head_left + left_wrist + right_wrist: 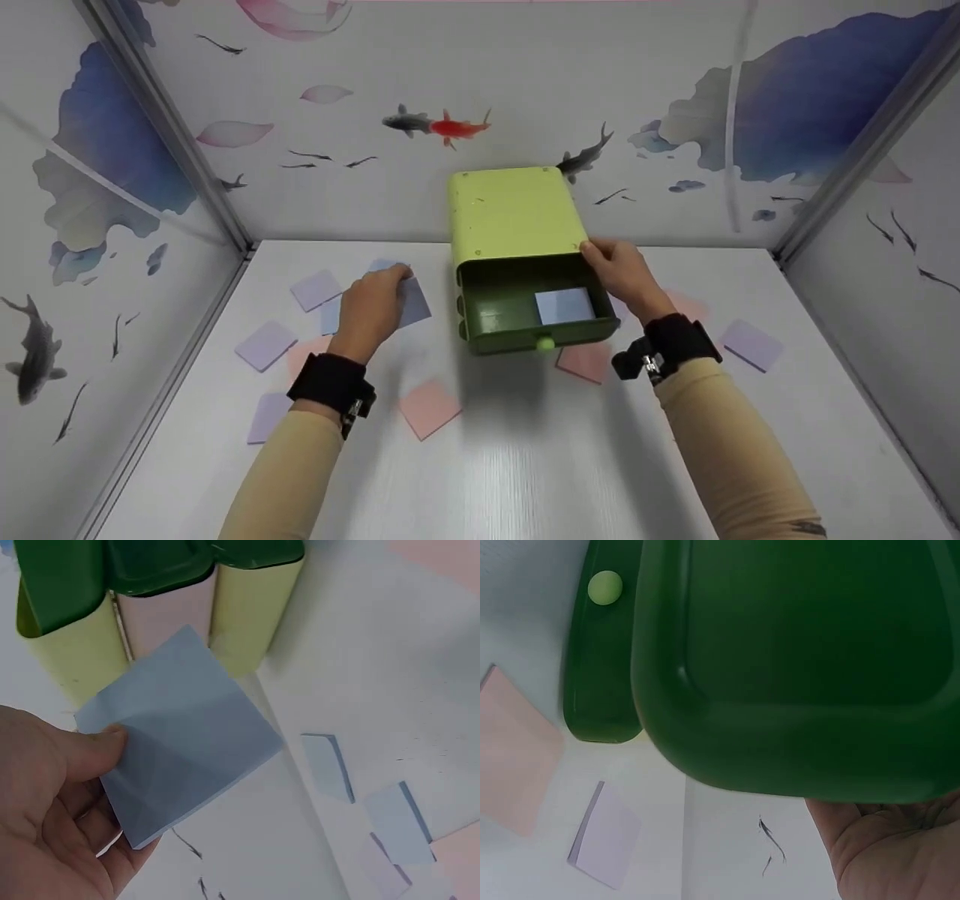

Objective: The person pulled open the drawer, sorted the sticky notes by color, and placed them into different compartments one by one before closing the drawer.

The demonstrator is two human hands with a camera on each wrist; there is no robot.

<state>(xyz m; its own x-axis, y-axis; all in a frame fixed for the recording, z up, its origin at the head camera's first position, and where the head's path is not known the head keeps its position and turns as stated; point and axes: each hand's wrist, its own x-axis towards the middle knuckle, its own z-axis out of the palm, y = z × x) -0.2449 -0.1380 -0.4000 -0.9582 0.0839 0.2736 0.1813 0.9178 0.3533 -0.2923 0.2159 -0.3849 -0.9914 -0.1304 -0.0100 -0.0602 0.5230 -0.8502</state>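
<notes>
My left hand (371,311) pinches a square blue sticky-note pad (187,739), its thumb lying flat on the face and the fingers behind. Left of the yellow-green drawer box (517,214), that hand is over the table. A dark green drawer (495,304) with a small light green knob (545,343) stands pulled out at the box's front. Inside its right part lies another blue pad (565,306). With the thumb at the top front corner, my right hand (628,277) grips the box's right side; green plastic hides its fingers in the right wrist view.
Purple pads (266,346) and blue pads (328,767) lie on the left of the white table. Pink pads (430,409) are in front of the box, and a purple pad (752,345) lies far right. Patterned white walls (337,187) enclose the back and sides.
</notes>
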